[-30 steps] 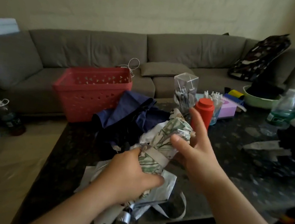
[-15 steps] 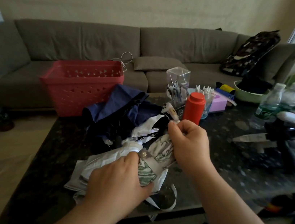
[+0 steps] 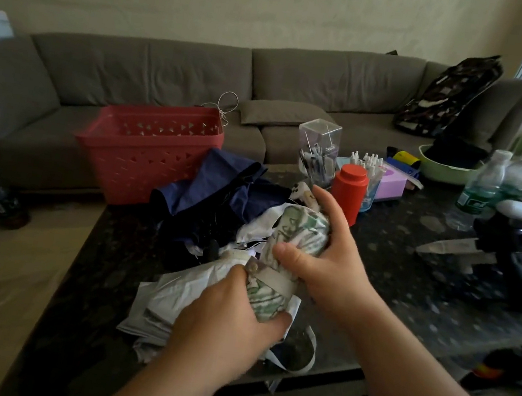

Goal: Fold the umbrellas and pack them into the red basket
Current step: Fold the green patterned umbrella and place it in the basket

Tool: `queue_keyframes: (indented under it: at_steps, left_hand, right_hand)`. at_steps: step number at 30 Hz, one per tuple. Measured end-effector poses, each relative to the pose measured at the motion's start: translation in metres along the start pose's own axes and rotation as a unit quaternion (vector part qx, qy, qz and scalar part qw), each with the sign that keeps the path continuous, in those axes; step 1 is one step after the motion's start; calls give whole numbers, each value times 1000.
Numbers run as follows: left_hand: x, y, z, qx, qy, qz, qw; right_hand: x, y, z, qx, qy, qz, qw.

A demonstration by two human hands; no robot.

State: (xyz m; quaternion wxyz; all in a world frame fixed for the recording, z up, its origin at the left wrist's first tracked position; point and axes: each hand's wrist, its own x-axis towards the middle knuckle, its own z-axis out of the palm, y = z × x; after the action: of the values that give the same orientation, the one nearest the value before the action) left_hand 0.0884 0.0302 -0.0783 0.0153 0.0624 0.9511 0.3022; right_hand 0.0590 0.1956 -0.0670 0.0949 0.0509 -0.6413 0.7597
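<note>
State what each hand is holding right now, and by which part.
Both hands grip the green-patterned umbrella. The left hand wraps its lower end, just below the strap; the right hand clasps the upper rolled canopy, thumb across the front.

1. Left hand (image 3: 228, 322) is covering the lower end of the green-patterned umbrella (image 3: 294, 236).
2. Right hand (image 3: 318, 256) is hiding its far side.
3. Red basket (image 3: 152, 152) interior isn't showing.
4. Bottles (image 3: 507, 178) are getting cut off at the right edge.
</note>
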Motion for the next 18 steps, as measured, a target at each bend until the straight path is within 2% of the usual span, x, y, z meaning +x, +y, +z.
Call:
queue_keyframes:
  at_steps: [2, 3, 4, 6, 8, 10, 12, 14, 16, 18]
  left_hand:
    - [-5, 1, 7, 149, 89, 47, 984]
    - [-5, 1, 12, 183, 128, 76, 972]
    - [-5, 2, 14, 178, 159, 100, 966]
    - [-5, 4, 17, 169, 161, 117, 965]
    - [-6, 6, 13, 112, 85, 73, 987]
    - [-4, 2, 3, 9, -6, 48, 999]
    - [1, -3, -8, -118, -83, 37, 989]
    - [7, -10, -10, -252, -160, 17, 954]
    - [11, -13, -6, -310, -191, -3, 932]
    - [12, -11, -4, -294, -175, 9, 940]
  right_hand:
    - [-1, 0, 7, -9, 60, -11, 998]
    - [0, 1, 12, -3, 100, -11, 995]
    - [1, 2, 17, 5, 137, -10, 990]
    - [3, 5, 21, 25, 179, 1, 984]
    - [5, 3, 20, 62, 172, 12, 983]
    - [6, 0, 14, 111, 149, 17, 983]
    - [10, -5, 12, 165, 130, 29, 977]
    - [16, -8, 13, 219, 126, 44, 967]
    - [22, -8, 15, 264, 132, 69, 953]
    - [26, -7, 18, 301, 130, 93, 940]
